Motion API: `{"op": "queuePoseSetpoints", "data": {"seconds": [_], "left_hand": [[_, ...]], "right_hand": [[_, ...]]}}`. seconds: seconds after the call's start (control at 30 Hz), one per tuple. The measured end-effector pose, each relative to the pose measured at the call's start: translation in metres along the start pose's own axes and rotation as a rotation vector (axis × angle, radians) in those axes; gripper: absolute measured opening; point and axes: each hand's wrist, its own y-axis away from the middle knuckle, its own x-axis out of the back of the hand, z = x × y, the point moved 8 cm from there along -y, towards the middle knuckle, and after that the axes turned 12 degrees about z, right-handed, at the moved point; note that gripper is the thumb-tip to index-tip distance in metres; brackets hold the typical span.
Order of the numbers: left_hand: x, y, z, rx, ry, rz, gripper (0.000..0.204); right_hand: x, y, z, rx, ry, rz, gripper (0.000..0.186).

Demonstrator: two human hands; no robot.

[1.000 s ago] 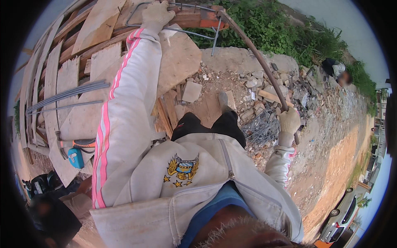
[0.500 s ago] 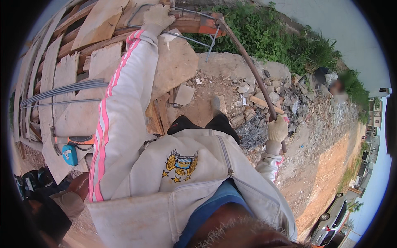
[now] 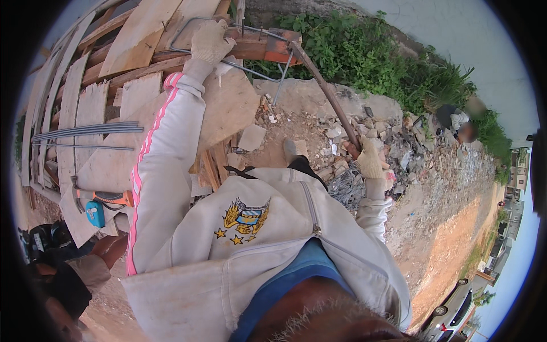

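Observation:
My left hand (image 3: 211,43), in a cream knitted glove, is closed round a bent steel rod (image 3: 256,72) at the wooden bench. The rod forms an angular loop and lies across a wooden beam (image 3: 250,48) with upright metal pins and an orange end. My right hand (image 3: 370,161), gloved alike, is wrapped round the lower part of a long brown metal bar (image 3: 329,88). That bar slants up and left, its top end meeting the rod beside the orange beam end. My right fingers are partly hidden from this angle.
Several straight steel rods (image 3: 85,130) lie on the planks at left. Below them are an orange-handled hammer (image 3: 117,198) and a teal tape measure (image 3: 95,213). Rubble (image 3: 410,142) and tangled wire (image 3: 346,188) cover ground at right. People are at lower left and far right.
My right hand has moved up and left with the bar, which now looks shorter and stands at a different angle. My left hand keeps hold of the rod while the whole view has shifted slightly.

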Motion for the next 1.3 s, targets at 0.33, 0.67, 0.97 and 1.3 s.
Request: {"op": "queuePoseSetpoints", "data": {"seconds": [0.33,0.67,0.97,1.3], "left_hand": [[0.012,0.03,0.127,-0.307,0.207,-0.162,0.035],[-0.026,-0.034,-0.04,-0.066,0.084,-0.053,0.042],[-0.053,-0.036,-0.064,-0.276,-0.021,-0.239,0.032],[-0.04,-0.057,-0.054,-0.08,-0.259,-0.303,0.038]], "right_hand": [[0.021,-0.021,-0.018,0.175,0.211,0.25,0.031],[-0.052,-0.033,-0.057,0.199,-0.374,0.244,0.04],[-0.161,-0.049,-0.127,0.055,-0.904,-0.274,0.049],[-0.198,-0.067,-0.112,-0.09,-0.824,-0.305,0.041]]}}
